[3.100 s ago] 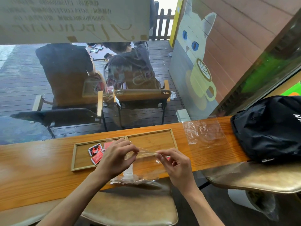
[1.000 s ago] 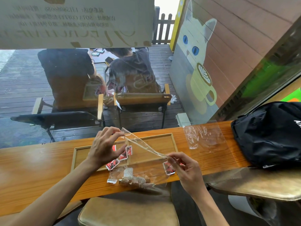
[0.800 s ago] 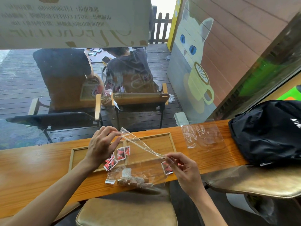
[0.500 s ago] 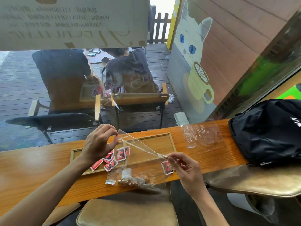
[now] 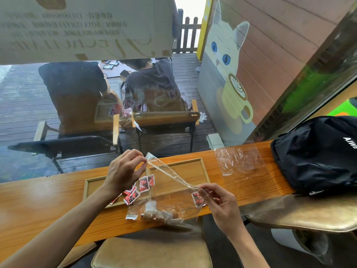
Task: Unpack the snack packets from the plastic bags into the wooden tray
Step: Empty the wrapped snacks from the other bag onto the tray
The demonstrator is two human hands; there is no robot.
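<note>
Plastic bag (image 5: 170, 176) stretched between hands.

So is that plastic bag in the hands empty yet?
Not empty. The plastic bag, stretched between the left hand and right hand, shows a red packet near the right fingers.

Glossy clear plastic bag (image 5: 170, 182), smooth varnished wooden tray (image 5: 204, 169), matt black cloth backpack (image 5: 316, 153).

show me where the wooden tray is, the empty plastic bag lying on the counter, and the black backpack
wooden tray (image 5: 195, 172): head view, bare floor of its right compartment.
empty plastic bag (image 5: 241, 164): head view, middle of the flat clear sheet.
black backpack (image 5: 316, 153): head view, middle of its dark fabric.
</note>
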